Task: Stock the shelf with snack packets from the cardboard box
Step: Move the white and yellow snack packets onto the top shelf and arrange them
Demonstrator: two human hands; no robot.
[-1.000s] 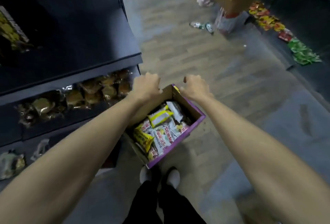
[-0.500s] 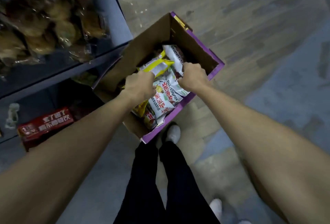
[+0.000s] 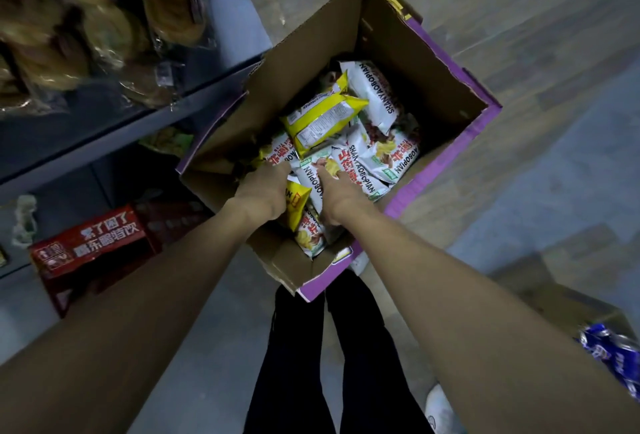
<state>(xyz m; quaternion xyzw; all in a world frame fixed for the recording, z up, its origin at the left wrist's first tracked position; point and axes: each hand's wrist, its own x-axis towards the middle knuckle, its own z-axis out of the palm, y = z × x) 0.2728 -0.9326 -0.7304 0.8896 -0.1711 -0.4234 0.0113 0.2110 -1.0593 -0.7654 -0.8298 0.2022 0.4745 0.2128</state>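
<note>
Down inside the open brown cardboard box with purple outer faces (image 3: 433,63), both hands are in the pile of snack packets. Left hand (image 3: 261,191): fingers curled down into the packets, touching a small yellow packet (image 3: 297,203) at its thumb side; whether it has actually pinched one I cannot tell. Right hand (image 3: 337,191): fingers partly spread and pressed flat-ish onto a white packet printed "SHANYAOBOPIAN" (image 3: 311,177); no clear grasp visible.

Labels: several white packets with red Chinese characters and "SHANYAOBOPIAN" (image 3: 381,94); a yellow-and-white packet (image 3: 322,118) lies back-side up on top, small print unreadable.

Box sits on the floor just in front of the person's black-trousered legs (image 3: 311,364), its left flap up against the dark blue metal shelf unit (image 3: 114,128). Shelf above holds clear-wrapped brown pastries (image 3: 104,18), blurred. Red carton with white Chinese lettering (image 3: 93,243) sits low at the left. Blue crinkled packets (image 3: 613,357) in another box at bottom right.
</note>
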